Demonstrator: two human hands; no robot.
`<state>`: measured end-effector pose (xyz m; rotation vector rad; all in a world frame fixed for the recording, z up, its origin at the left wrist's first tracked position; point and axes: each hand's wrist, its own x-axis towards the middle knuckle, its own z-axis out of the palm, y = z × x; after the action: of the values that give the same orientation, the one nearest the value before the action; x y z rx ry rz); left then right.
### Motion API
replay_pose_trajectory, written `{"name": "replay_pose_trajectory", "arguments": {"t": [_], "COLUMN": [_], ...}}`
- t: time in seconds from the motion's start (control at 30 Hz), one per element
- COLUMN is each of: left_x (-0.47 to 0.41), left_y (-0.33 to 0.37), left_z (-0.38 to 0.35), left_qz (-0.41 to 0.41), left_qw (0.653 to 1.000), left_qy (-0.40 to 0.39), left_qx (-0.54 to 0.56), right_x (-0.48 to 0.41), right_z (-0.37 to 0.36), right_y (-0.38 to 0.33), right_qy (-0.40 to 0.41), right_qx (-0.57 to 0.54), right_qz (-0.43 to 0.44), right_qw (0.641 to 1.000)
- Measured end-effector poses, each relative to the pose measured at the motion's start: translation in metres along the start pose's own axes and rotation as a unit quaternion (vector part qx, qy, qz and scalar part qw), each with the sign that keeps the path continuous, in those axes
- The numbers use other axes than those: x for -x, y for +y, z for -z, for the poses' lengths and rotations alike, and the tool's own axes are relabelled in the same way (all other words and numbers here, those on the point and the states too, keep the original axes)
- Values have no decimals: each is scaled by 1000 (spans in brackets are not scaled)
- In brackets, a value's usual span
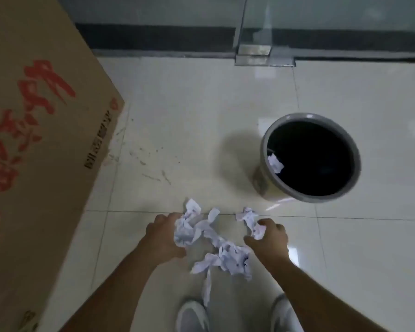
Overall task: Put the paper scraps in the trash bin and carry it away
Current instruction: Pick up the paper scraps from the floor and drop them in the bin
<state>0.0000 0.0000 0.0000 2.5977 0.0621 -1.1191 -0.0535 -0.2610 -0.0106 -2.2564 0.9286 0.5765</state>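
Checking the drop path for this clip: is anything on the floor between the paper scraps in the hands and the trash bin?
Nothing visible. Bare tile lies between the paper scraps and the trash bin, whose mouth is open. The cardboard box stands off to the left, clear of that path.

Both hands, left hand [166,238] and right hand [268,238], clutch crumpled paper scraps [225,255] above the tiled floor [201,116], near the grey trash bin [268,188].

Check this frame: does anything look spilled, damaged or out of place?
Crumpled paper scraps lie loose on the floor tiles between the left hand and right hand; one scrap hangs at the bin rim. Scuff marks stain the floor beside the cardboard box.
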Motion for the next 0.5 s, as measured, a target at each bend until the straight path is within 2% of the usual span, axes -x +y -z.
{"name": "replay_pose_trajectory", "arguments": {"t": [0.07, 0.23, 0.37, 0.43, 0.5], "left_x": [-42, -127, -152, -150, -150], "left_y": [-5, -15, -15, -9, -3], "left_z": [-27, -90, -118, -128, -137], "left_qz": [-29, -38, -33, -35, -43], "left_qw": [999, 989, 985, 982, 982], "left_qy": [1, -2, -9, -6, 5], "left_qx": [-36, -146, -170, -184, -184], "right_x": [-32, -109, -133, -125, -118], "right_z": [-31, -96, -121, -132, -144], "right_y": [17, 66, 73, 73, 74], "right_qy": [5, -18, -57, -62, -70], "right_qx": [55, 95, 119, 146, 120], "right_qz": [4, 0, 6, 36, 76], "right_qw": [998, 995, 991, 987, 987]}}
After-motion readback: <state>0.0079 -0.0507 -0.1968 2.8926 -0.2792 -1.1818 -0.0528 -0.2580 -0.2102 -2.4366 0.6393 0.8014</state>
